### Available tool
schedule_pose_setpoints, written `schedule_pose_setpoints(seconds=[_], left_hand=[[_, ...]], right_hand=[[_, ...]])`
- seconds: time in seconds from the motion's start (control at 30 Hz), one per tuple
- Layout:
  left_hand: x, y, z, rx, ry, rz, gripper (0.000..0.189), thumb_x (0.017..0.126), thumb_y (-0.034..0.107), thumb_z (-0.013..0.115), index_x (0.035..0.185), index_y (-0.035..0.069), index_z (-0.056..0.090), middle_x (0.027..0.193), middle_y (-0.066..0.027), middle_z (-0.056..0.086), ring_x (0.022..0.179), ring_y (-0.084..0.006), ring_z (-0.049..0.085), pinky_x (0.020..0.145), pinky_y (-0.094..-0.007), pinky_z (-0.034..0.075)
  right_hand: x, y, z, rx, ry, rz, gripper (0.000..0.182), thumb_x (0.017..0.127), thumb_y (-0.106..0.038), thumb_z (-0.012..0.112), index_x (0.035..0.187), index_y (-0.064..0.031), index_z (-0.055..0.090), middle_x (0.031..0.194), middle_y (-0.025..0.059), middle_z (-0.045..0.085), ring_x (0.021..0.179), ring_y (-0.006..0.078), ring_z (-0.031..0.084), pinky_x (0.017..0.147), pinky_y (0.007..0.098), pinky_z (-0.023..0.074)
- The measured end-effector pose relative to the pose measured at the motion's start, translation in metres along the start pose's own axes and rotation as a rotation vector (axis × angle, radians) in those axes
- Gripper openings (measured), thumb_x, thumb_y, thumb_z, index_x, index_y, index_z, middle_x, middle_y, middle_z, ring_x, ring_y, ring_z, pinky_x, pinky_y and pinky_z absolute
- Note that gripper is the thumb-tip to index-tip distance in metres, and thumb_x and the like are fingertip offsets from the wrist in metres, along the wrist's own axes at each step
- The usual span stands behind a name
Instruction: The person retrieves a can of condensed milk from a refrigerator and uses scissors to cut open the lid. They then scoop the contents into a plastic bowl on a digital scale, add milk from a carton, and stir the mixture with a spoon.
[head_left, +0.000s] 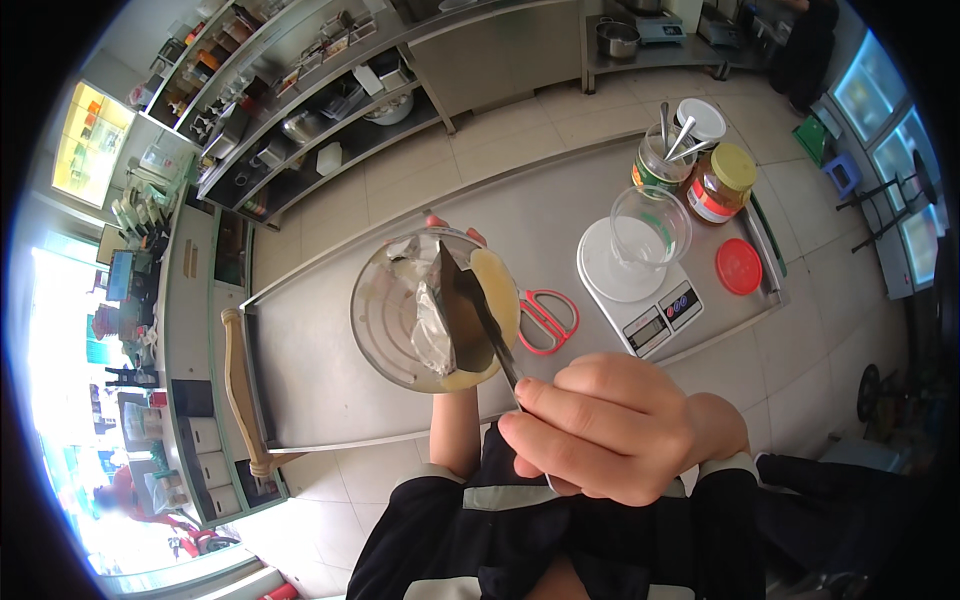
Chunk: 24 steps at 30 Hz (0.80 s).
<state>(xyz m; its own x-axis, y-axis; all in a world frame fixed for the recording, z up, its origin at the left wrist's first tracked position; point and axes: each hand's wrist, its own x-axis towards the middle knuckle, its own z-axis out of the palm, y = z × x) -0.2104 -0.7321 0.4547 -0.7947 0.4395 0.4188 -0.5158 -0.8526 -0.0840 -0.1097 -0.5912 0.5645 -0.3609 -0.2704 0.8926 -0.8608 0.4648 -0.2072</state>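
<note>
My left hand (477, 234) holds up a clear round bowl (375, 330) from beneath; its fingertips show past the far rim and most of it is hidden. A pale yellow substance (496, 292) lies along the bowl's right side. My right hand (607, 427) grips the dark handle of a broad spatula-like tool (472, 322), whose blade is over the bowl. Shiny silvery material, perhaps foil (433, 330), lies along the blade's left edge. Red-handled scissors (551, 322) rest on the steel table just right of the bowl.
On the steel table (322, 375) stand a kitchen scale (622, 292) with a clear plastic cup (651, 229), a jar with spoons (660, 161), a yellow-lidded jar (720, 184) and a red lid (739, 266). Steel shelving (337, 127) stands beyond. A person (806, 52) is at the far right.
</note>
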Motion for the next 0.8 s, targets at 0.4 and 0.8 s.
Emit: schedule_pose_setpoints(seconds=[0.4,0.8], left_hand=[[-0.005,0.017,-0.007,0.066,-0.014,0.003,0.053,0.079,0.018,0.058,0.126,0.026,0.035,0.13,0.0032,0.033,0.122,-0.0198,0.029,0.095,-0.0477,0.034],[-0.029,0.019,-0.015,0.281,0.131,0.087,0.047,0.081,0.026,0.052,0.124,0.018,0.035,0.128,-0.0052,0.032,0.119,-0.029,0.03,0.089,-0.0526,0.036]], right_hand=[[-0.001,-0.01,-0.019,0.059,0.038,-0.057,0.013,0.074,-0.016,0.059,0.077,-0.0042,0.06,0.075,0.0077,0.059,0.058,0.0158,0.052,0.046,0.0231,0.0452],[0.003,0.0,-0.005,-0.059,-0.031,0.079,0.019,0.081,-0.02,0.056,0.077,-0.0013,0.058,0.07,0.0101,0.059,0.055,0.0188,0.054,0.045,0.0242,0.0445]])
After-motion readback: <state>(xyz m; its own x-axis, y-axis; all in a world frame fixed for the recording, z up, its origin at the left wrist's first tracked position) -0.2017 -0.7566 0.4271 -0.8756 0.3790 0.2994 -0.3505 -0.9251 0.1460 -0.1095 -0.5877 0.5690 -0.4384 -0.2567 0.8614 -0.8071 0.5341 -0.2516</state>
